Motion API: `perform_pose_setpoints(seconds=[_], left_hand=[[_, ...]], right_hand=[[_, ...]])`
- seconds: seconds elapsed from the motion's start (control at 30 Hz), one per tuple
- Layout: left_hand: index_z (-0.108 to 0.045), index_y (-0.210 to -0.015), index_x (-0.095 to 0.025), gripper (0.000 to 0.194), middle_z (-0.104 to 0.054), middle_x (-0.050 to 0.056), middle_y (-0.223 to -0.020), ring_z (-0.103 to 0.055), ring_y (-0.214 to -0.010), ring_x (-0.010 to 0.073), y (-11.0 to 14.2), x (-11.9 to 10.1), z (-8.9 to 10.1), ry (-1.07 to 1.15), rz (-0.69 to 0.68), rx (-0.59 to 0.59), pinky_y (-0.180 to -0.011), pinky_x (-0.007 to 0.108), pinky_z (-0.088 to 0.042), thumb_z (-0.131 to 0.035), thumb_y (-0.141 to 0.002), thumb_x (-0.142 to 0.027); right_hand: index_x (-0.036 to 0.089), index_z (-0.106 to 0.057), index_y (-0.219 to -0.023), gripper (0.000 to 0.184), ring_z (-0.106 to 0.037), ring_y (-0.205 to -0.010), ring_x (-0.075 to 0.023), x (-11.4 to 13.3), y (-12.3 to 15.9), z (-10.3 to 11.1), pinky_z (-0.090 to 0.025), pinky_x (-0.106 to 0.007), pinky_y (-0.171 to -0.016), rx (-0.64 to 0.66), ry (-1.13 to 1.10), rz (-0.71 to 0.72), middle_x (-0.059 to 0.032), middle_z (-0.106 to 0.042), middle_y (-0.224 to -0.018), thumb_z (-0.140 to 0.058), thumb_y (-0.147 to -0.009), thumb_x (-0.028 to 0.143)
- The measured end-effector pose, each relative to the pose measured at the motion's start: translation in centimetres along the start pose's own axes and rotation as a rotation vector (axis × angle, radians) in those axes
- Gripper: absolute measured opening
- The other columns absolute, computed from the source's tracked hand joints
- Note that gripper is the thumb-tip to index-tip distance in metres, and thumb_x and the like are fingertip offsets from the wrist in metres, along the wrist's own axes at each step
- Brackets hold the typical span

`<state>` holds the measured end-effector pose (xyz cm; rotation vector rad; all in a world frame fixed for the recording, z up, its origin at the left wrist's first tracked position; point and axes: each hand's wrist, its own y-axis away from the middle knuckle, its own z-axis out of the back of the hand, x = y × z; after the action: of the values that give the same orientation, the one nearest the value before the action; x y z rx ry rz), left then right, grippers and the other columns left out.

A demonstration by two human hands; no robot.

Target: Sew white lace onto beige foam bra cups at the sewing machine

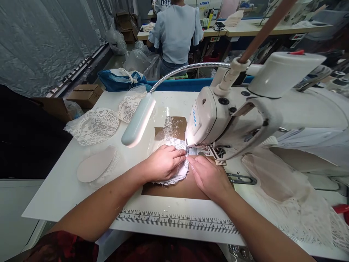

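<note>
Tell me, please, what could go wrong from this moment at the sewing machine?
The left grip and the right grip are both very near the stitching area of the sewing machine, so a slip might bring an injury.

The lace piece looks frayed along its near edge; loose threads could perhaps catch or pull.

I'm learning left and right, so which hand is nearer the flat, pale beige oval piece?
Left. The left hand is to the right of the oval piece, on white lace fabric; the right hand is farther right, at that fabric's edge.
</note>
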<state>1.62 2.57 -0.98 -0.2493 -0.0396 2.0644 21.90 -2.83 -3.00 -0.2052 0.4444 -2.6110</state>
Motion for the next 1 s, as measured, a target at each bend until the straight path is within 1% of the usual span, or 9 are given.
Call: perform_pose_setpoints(seconds=[0.17,0.3,0.4,0.6,0.77,0.87,1.0], left_hand=[[-0.057,-0.126,-0.011,0.038,-0.057,0.011,-0.131,-0.052,-0.095,0.0236,-0.1,0.0,0.0,0.006,0.018,0.011,-0.081,0.036,-0.042,-0.046,-0.091,-0.021],[-0.059,-0.123,-0.012,0.034,-0.058,0.01,-0.13,-0.053,-0.098,0.0234,-0.1,0.2,-0.2,-0.006,0.005,-0.011,-0.083,0.037,-0.041,-0.045,-0.093,-0.022],[-0.059,-0.121,-0.012,0.032,-0.06,0.01,-0.128,-0.053,-0.101,0.0226,0.0,0.2,-0.3,0.007,-0.005,-0.028,-0.085,0.037,-0.04,-0.045,-0.094,-0.021],[-0.057,-0.124,-0.011,0.035,-0.058,0.013,-0.129,-0.053,-0.105,0.0235,0.0,0.3,-0.4,0.031,0.003,-0.055,-0.088,0.038,-0.04,-0.044,-0.093,-0.022],[-0.059,-0.122,-0.011,0.034,-0.059,0.012,-0.129,-0.053,-0.102,0.0232,-0.1,0.6,-0.7,0.03,0.024,-0.096,-0.086,0.038,-0.042,-0.041,-0.095,-0.022],[-0.061,-0.119,-0.012,0.033,-0.06,0.012,-0.126,-0.054,-0.098,0.023,-0.1,0.8,-0.9,0.022,0.055,-0.124,-0.082,0.038,-0.043,-0.04,-0.096,-0.023],[-0.061,-0.119,-0.012,0.034,-0.06,0.012,-0.126,-0.053,-0.099,0.0241,0.0,0.8,-0.9,0.004,0.081,-0.133,-0.084,0.039,-0.042,-0.039,-0.096,-0.025]], right_hand=[[0.015,-0.069,-0.11,0.035,-0.061,-0.079,-0.0174,0.1,-0.1,-0.1,-0.042,-0.027,-0.065,-0.042,0.003,0.009,-0.004,-0.073,-0.092,-0.044,-0.085,0.009],[0.015,-0.068,-0.112,0.036,-0.061,-0.076,-0.0176,-0.1,0.1,-0.3,-0.042,-0.028,-0.06,-0.015,0.004,0.004,-0.0044,-0.072,-0.094,-0.046,-0.084,0.01],[0.015,-0.068,-0.113,0.036,-0.06,-0.074,-0.0175,-0.3,0.3,-0.3,-0.042,-0.028,-0.06,0.003,-0.024,0.02,-0.0045,-0.071,-0.091,-0.046,-0.084,0.01],[0.017,-0.067,-0.11,0.034,-0.059,-0.076,-0.0163,-0.6,0.3,0.2,-0.043,-0.026,-0.066,0.071,-0.118,0.024,-0.0045,-0.069,-0.084,-0.043,-0.086,0.012],[0.018,-0.064,-0.115,0.035,-0.059,-0.083,-0.0176,-0.6,0.0,0.3,-0.044,-0.028,-0.077,0.104,-0.115,0.005,-0.0051,-0.069,-0.092,-0.043,-0.088,0.012],[0.018,-0.064,-0.116,0.036,-0.059,-0.085,-0.0188,-0.5,-0.3,0.2,-0.044,-0.029,-0.076,0.11,-0.098,-0.005,-0.0058,-0.07,-0.097,-0.042,-0.088,0.013],[0.017,-0.065,-0.117,0.037,-0.059,-0.085,-0.0198,-0.7,-0.5,0.0,-0.045,-0.03,-0.077,0.1,-0.091,-0.016,-0.0059,-0.07,-0.094,-0.043,-0.088,0.012]])
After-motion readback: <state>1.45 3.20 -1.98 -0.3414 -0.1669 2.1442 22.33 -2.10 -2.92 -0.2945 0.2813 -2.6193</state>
